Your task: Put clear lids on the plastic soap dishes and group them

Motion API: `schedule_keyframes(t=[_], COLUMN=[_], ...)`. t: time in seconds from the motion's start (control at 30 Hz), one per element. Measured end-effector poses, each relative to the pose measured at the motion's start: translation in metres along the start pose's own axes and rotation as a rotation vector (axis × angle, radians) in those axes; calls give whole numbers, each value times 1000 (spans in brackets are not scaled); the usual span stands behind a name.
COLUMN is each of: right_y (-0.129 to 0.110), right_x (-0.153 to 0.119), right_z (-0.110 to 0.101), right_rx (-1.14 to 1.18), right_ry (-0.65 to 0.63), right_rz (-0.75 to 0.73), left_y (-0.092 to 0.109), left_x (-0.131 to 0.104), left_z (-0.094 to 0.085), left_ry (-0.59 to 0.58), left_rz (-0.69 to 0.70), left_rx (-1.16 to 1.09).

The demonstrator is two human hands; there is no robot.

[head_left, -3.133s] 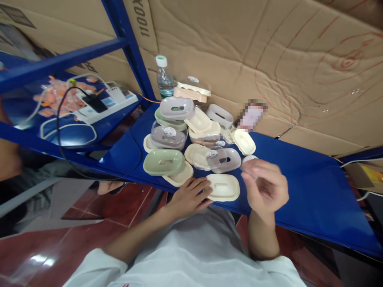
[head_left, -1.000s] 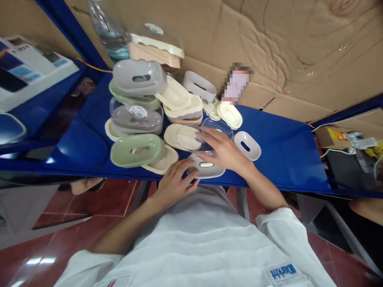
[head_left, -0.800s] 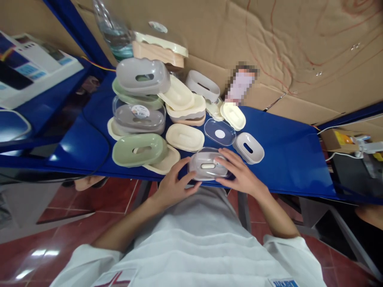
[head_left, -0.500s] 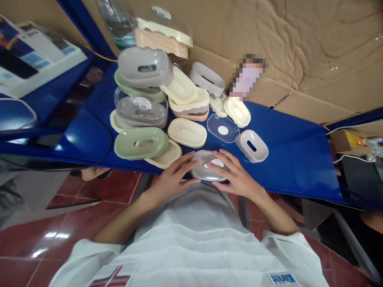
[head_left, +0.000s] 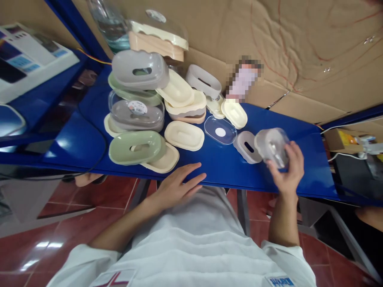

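My right hand (head_left: 289, 169) grips a grey container with a clear cover (head_left: 273, 146) above the right part of the blue table. Just left of it lies a small grey oval piece with a slot (head_left: 247, 147). My left hand (head_left: 179, 185) holds nothing, its fingers apart at the table's front edge. Nearest to it are a cream oval tray (head_left: 164, 159) and a green oval piece with a slot (head_left: 134, 147) overlapping that tray. Another cream tray (head_left: 184, 135) rests farther back, with a clear oval cover bearing a white round label (head_left: 220, 130) to its right.
Stacked grey, green and cream pieces (head_left: 139, 69) fill the back left of the blue table (head_left: 311, 159). Behind them stand a peach and cream container (head_left: 157, 42) and a clear bottle (head_left: 110, 30). Cardboard (head_left: 305, 59) lines the back.
My right hand has moved right, carrying the covered grey container away from the front edge. My left hand has let go of that container and stays near the same place.
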State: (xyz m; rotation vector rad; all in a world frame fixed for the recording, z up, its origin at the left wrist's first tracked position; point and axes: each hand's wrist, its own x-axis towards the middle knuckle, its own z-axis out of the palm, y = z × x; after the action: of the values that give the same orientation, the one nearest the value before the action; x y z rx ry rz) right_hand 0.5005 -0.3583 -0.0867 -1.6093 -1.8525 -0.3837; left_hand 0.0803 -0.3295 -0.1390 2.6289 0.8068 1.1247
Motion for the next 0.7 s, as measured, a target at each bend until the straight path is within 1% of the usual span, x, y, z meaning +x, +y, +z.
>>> schedule_keyframes(t=[0.03,0.07,0.13,0.17,0.2,0.23,0.27,0.3,0.33,0.37,0.4,0.43,0.47,0.5,0.57,0.63,0.7], right_y=[24,47,88,103,114,120,120,115,104,87,67,45,21,-1,-39,-65,-79], right_x=[-2,-3,-4,-3,0,4,9,15,20,25,28,29,28,25,12,-5,-21], right_z=[-1,1,11,16,21,25,27,28,27,25,23,22,21,20,20,19,12], right_rx=[-46,-74,-78,-69,-63,-70,-91,-119,-141,-142,-127,-81,-14,10,6,22,94], right_ry=[39,47,15,-6,-25,-37,-40,-37,-33,-37,-50,-92,-167,-240,-323,-344,-358], right_rz=[61,105,152,159,158,150,135,118,101,78,52,21,-23,-60,-98,-108,-116], left_y=[0,0,0,0,0,1,1,1,1,1,1,1,1,1,2,3,5], left_x=[1,2,4,4,4,4,3,3,3,3,3,3,3,3,2,2,3], left_z=[1,1,2,2,2,2,2,2,2,1,1,1,1,1,0,1,2], left_ry=[-4,-10,-17,-19,-23,-28,-32,-35,-38,-37,-38,-40,-43,-45,-44,-38,-34], left_rz=[14,24,27,24,23,23,25,28,28,28,28,29,28,25,17,16,32], left_rx=[17,26,32,31,29,26,25,25,26,28,31,33,36,38,42,40,36])
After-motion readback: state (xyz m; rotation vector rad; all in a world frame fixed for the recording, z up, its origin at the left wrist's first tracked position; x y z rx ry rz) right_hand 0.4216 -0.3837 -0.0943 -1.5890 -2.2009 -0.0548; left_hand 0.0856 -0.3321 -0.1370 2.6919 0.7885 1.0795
